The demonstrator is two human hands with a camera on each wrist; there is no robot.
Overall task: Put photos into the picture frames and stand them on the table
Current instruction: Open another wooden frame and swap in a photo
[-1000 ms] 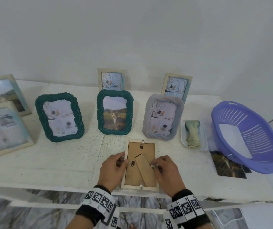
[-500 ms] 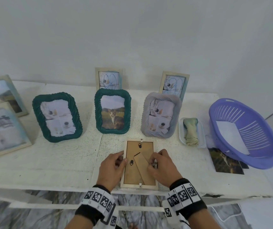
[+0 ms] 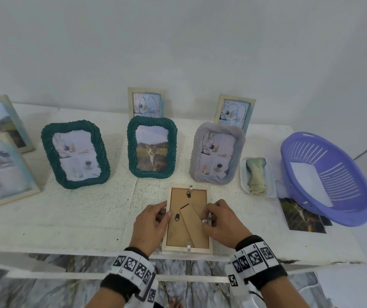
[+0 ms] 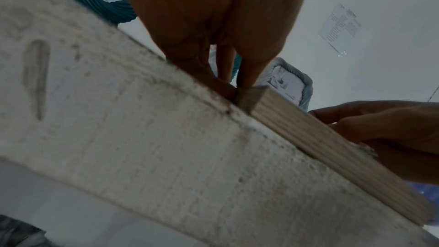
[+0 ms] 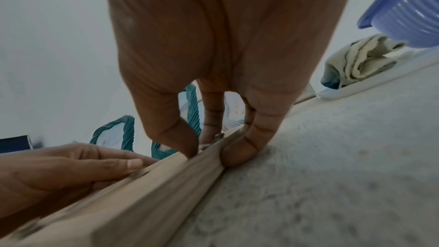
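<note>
A light wooden picture frame (image 3: pixel 178 234) lies face down near the table's front edge, its brown backing and folded easel stand (image 3: pixel 192 225) facing up. My left hand (image 3: pixel 162 215) holds the frame's left edge, thumb on the backing beside a black clip. My right hand (image 3: pixel 208 215) pinches the right edge, thumb on top and fingers against the outer side, as the right wrist view shows on the frame (image 5: pixel 154 185) under my right hand (image 5: pixel 213 149). In the left wrist view my left hand (image 4: pixel 228 85) touches the frame's corner (image 4: pixel 332 147). The photo side is hidden.
Two green frames (image 3: pixel 75 154) (image 3: pixel 152 147) and a grey frame (image 3: pixel 217 152) stand behind, with several pale wooden frames at the back and left. A cloth in a small tray (image 3: pixel 257 176), a purple basket (image 3: pixel 327 178) and loose photos (image 3: pixel 300 216) sit at the right.
My right hand's fingers have crept slightly inward along the frame's right edge. The left hand and the frame have stayed put.
</note>
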